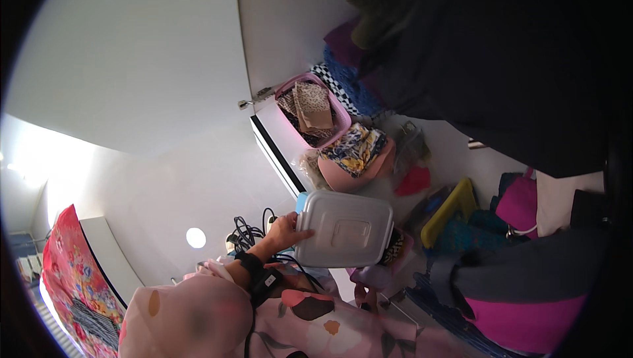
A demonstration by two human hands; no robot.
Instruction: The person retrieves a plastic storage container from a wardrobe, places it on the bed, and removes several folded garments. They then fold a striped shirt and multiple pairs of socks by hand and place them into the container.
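Note:
My left hand (286, 232) grips the left edge of a plastic storage box with a translucent grey lid (346, 229) and a light blue body, its thumb on the lid. Just below the box is my right hand (366, 296), partly hidden, at the near side of a pink plastic basket (378, 276) that holds patterned cloth. Whether its fingers hold the basket is not clear. Beyond the box, a folded yellow and navy patterned cloth (357, 149) lies on a salmon-coloured item (341, 177). Another pink basket (346, 119) holds folded leopard-print cloth (314, 103).
An open white cabinet door (148, 51) fills the upper left. Dark clothes (484, 61) hang at the upper right. Magenta and grey fabric (524, 318), a yellow plastic item (447, 212) and a red cloth (414, 181) lie at the right. Black cables (242, 234) hang near my feet.

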